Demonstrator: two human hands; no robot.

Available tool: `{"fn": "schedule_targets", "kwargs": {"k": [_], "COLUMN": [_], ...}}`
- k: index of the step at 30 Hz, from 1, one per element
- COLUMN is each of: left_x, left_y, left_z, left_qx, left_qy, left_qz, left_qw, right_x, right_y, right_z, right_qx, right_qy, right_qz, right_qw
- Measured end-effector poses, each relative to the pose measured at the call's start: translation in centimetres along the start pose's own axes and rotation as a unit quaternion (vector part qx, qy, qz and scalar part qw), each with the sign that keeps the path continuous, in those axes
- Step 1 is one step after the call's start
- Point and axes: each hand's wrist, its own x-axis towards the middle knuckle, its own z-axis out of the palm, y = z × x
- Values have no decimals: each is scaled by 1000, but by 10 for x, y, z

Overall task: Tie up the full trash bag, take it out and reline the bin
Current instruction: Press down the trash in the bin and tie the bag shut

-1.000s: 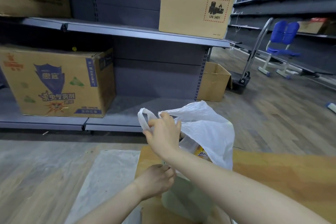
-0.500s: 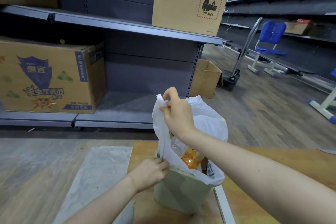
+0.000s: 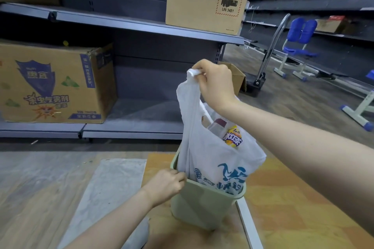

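At frame centre the right hand pinches the handles of the white bag, its forearm reaching in from the right, the bag partly raised above the green bin below centre. The left hand curls on the bin's rim beside the bag (whether it grips the plastic too, I cannot tell). The bin stands on an orange-brown board over the wood floor, before grey shelves with cardboard boxes.

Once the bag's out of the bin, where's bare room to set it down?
Bare wood floor right of the green bin, under the right forearm. Also the lower shelf between the printed carton and the shelf's end post. Crowded: left of the bin, where the left hand and a clear plastic sheet lie.
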Motion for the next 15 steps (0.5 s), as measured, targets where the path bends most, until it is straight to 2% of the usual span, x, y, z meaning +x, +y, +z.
{"fn": "schedule_targets", "kwargs": {"k": [2, 7, 8, 11, 15], "left_x": [1, -5, -6, -3, 6], "left_y": [0, -5, -6, -5, -25], "left_z": [-2, 8, 11, 12, 11], "left_qx": [0, -16, -18, -11, 32], "left_qy": [-4, -13, -6, 15, 13], "left_qz": [-2, -22, -30, -32, -33], "left_qw": [1000, 1000, 999, 999, 999], "right_x": [12, 47, 49, 47, 47], "right_y": [-5, -5, -2, 2, -3], "right_z": [-3, -22, -24, -25, -33], "right_qx": [4, 29, 25, -45, -34], "right_qy": [-4, 110, 98, -5, 4], "right_qz": [-26, -28, -21, -23, -44], "right_qw": [1000, 993, 995, 999, 998]}}
